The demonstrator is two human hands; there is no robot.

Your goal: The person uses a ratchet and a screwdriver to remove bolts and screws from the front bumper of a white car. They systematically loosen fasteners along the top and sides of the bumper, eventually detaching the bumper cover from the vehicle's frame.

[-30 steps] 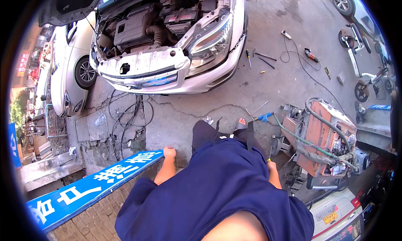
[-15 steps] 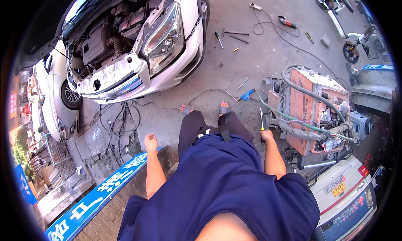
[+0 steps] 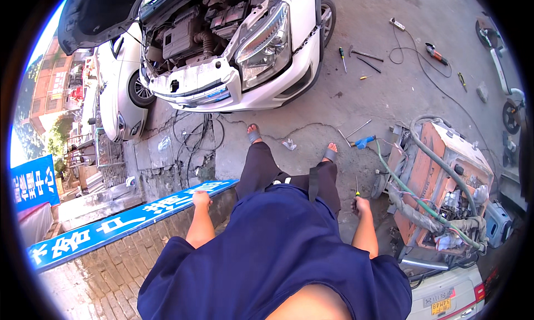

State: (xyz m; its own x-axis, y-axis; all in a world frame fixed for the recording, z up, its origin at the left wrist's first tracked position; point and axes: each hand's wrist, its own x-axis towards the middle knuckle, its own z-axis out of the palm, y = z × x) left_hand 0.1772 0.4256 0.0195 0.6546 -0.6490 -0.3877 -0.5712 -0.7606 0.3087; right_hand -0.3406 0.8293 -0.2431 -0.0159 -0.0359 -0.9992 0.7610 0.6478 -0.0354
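In my right hand (image 3: 361, 205) is a screwdriver (image 3: 357, 187), its yellow-green handle end showing above my closed fingers and its thin shaft pointing ahead. My left hand (image 3: 202, 199) hangs over the near edge of a blue sign board (image 3: 139, 215); its fingers are curled in, and nothing shows in them. Ahead to the left stands a white car (image 3: 267, 99) with its hood (image 3: 100, 17) raised and the engine bay (image 3: 192, 39) uncovered. Neither hand touches the car.
To the right is a cart (image 3: 439, 153) carrying an orange-red machine and thick hoses. A hammer (image 3: 364, 54), another screwdriver (image 3: 342, 58) and an angle grinder (image 3: 436, 54) lie on the concrete. Black cables (image 3: 197, 139) coil left of my feet. A parked van (image 3: 464, 292) stands behind right.
The view has swung left, so the car and cart sit further right in it. My feet are further apart, one stepping. The screwdriver stays in my right hand; my left fingers curl more.
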